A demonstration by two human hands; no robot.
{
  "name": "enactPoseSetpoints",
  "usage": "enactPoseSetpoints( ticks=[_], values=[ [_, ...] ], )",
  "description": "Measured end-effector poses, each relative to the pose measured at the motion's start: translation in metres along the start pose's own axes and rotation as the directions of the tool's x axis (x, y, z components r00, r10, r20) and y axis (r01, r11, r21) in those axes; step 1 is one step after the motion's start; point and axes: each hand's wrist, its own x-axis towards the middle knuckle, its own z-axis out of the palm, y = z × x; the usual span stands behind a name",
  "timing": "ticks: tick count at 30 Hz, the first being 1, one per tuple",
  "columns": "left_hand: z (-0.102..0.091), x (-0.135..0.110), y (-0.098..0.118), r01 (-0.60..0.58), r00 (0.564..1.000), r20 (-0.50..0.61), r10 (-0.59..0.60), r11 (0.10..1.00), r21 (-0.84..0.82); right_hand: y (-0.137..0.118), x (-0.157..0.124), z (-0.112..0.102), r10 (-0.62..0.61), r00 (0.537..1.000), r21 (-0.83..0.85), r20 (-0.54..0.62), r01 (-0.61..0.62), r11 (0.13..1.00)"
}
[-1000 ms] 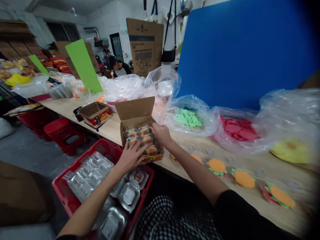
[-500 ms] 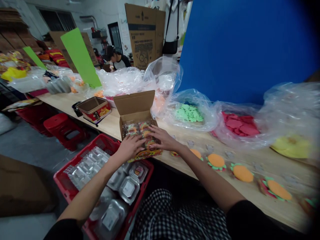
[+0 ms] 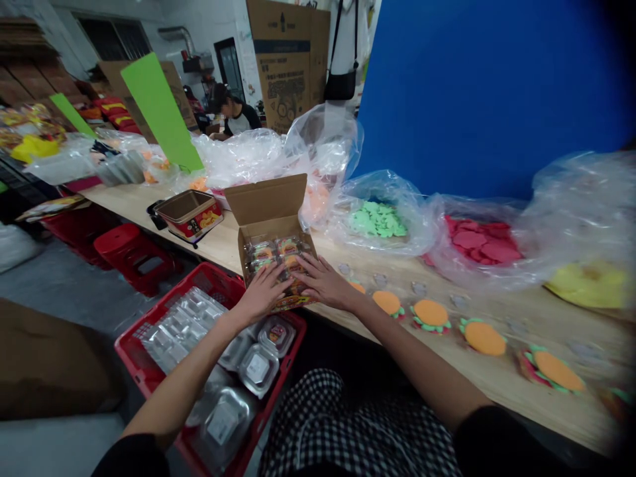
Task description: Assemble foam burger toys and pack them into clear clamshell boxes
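An open cardboard box (image 3: 271,199) stands at the table's front edge with its lid raised. Clear plastic packs (image 3: 262,250) with small burger-like pieces inside fill it in rows. My left hand (image 3: 262,291) lies over the box's front left part, fingers stretched out and palm down. Over the front right part rests my right hand (image 3: 325,283), fingers extended and slightly spread. Both hands touch or hover close over the packs; exact contact is hidden. Neither grips anything. To the right, several layered foam burgers (image 3: 430,314) with orange tops lie in a row.
Below the table edge sits a red basket (image 3: 124,351) of clear plastic containers (image 3: 258,371). A red tub (image 3: 199,222) is left of the box. Plastic bags hold green pieces (image 3: 380,220) and red pieces (image 3: 484,242). A red stool (image 3: 119,245) and a seated person (image 3: 238,118) are farther off.
Both hands have drawn slightly toward the front of the box, the right one a little to the right. The view has shifted slightly. The packs stay in the box.
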Motion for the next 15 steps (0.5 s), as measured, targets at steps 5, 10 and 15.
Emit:
enactPoseSetpoints(
  ticks=[5,10,15],
  values=[
    [-0.005,-0.005,0.016,-0.014,1.0,-0.02,0.016,0.995,0.097,-0.005,-0.006,0.009,0.006,1.0,-0.049,-0.03,-0.007,0.999],
    [-0.001,-0.003,0.018,-0.008,0.999,-0.041,0.015,0.984,0.177,-0.008,-0.006,0.001,0.005,0.998,-0.058,-0.062,-0.009,0.998],
    [-0.013,0.0,0.022,0.025,0.995,-0.095,-0.006,0.978,0.206,-0.024,-0.033,-0.028,0.105,0.959,-0.006,-0.263,-0.11,0.994]
  ],
)
